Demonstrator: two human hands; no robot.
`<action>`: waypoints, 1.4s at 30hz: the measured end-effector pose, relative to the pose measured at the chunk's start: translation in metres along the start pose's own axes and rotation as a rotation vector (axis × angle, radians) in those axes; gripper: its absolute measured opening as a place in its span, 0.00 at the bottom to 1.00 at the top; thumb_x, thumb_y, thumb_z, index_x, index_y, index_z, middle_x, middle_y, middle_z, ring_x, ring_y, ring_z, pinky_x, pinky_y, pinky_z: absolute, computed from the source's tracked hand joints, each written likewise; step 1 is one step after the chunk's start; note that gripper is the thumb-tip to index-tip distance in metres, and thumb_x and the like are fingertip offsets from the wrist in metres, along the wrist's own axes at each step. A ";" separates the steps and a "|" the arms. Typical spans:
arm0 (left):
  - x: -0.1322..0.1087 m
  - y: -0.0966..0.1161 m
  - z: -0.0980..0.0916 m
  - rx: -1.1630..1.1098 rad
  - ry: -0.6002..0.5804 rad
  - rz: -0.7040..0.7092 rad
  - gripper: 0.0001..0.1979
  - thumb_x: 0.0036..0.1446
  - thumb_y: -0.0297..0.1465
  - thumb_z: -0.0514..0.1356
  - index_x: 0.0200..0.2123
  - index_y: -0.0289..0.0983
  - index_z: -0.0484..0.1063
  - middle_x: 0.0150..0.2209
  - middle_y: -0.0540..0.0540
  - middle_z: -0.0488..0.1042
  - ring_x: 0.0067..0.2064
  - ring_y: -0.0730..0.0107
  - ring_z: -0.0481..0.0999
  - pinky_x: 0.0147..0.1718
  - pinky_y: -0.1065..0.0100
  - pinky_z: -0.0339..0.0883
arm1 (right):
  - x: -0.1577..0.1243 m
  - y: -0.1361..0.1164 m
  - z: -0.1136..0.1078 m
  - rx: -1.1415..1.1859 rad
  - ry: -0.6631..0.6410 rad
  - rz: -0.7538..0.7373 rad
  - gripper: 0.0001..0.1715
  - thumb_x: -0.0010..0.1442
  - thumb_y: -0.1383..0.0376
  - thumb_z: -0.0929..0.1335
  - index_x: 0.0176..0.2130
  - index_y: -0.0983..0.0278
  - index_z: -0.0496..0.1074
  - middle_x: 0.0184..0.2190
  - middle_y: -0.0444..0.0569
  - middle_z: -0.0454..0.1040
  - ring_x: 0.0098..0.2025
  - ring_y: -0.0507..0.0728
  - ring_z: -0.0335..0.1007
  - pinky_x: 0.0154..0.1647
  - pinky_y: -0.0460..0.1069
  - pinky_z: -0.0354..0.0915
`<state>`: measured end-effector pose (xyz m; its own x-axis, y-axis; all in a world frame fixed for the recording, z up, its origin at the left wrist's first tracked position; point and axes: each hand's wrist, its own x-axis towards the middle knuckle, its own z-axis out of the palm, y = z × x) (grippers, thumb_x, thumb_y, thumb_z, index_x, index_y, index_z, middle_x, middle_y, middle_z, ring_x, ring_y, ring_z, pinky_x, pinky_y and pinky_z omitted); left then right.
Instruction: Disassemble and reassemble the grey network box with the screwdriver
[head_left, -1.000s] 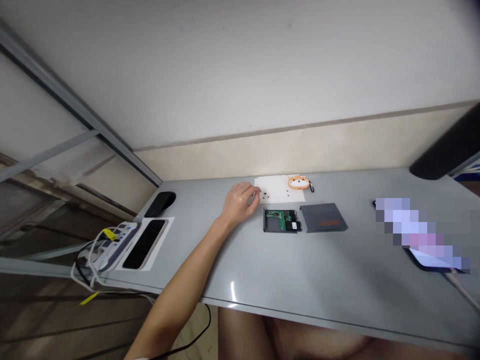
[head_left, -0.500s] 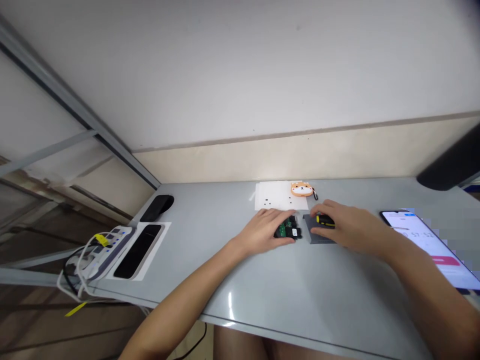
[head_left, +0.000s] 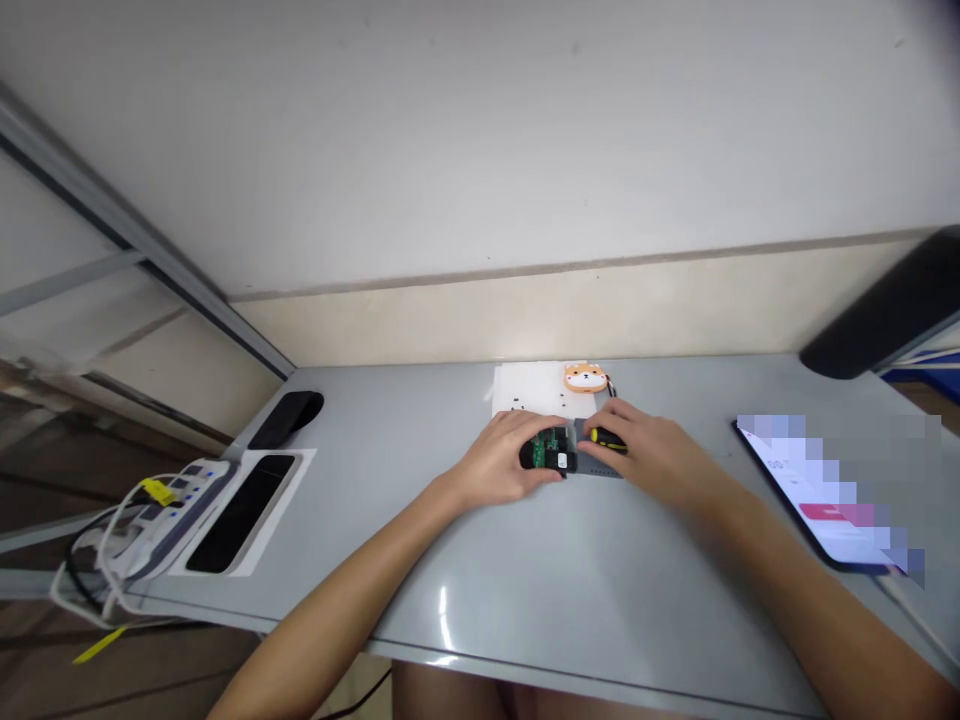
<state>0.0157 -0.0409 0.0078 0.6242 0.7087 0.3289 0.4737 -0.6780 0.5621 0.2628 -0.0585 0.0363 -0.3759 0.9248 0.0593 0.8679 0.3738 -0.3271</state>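
Note:
My left hand (head_left: pixel 502 458) is curled around a small black device with an exposed green circuit board (head_left: pixel 546 450), thumb and fingers on its sides, against the grey table (head_left: pixel 525 570). A white label shows on the board's near right corner. In my right hand (head_left: pixel 637 440) is a screwdriver with a yellow and black handle (head_left: pixel 606 439); its yellow end points left and most of its shaft is hidden. Beneath those fingers lies a flat dark grey panel (head_left: pixel 592 465), close to the device's right side. Whether the fingers also grip the panel is unclear.
Behind the hands, white paper (head_left: pixel 525 380) bears several tiny dark parts and an orange-and-white animal-face case (head_left: pixel 585 377). A lit phone (head_left: pixel 817 500) lies right. At left are a dark phone (head_left: pixel 244 510), a power strip (head_left: pixel 176 515) with cables and a black object (head_left: pixel 285 418).
The view has turned slightly right. My right hand, with the screwdriver, and the grey panel have moved left, narrowing the gap to the circuit board device. My left hand keeps its hold.

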 end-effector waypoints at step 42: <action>-0.001 -0.035 -0.025 0.228 0.048 0.160 0.15 0.66 0.28 0.56 0.24 0.40 0.66 0.26 0.48 0.72 0.31 0.65 0.71 0.33 0.64 0.68 | -0.036 -0.030 -0.032 0.040 0.259 0.131 0.12 0.69 0.59 0.63 0.41 0.56 0.76 0.43 0.48 0.82 0.36 0.60 0.80 0.34 0.52 0.71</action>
<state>-0.0170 -0.0134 0.0069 0.6743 0.5941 0.4385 0.5026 -0.8043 0.3170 0.2605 -0.1011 0.0746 -0.1611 0.9544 0.2514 0.8884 0.2512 -0.3844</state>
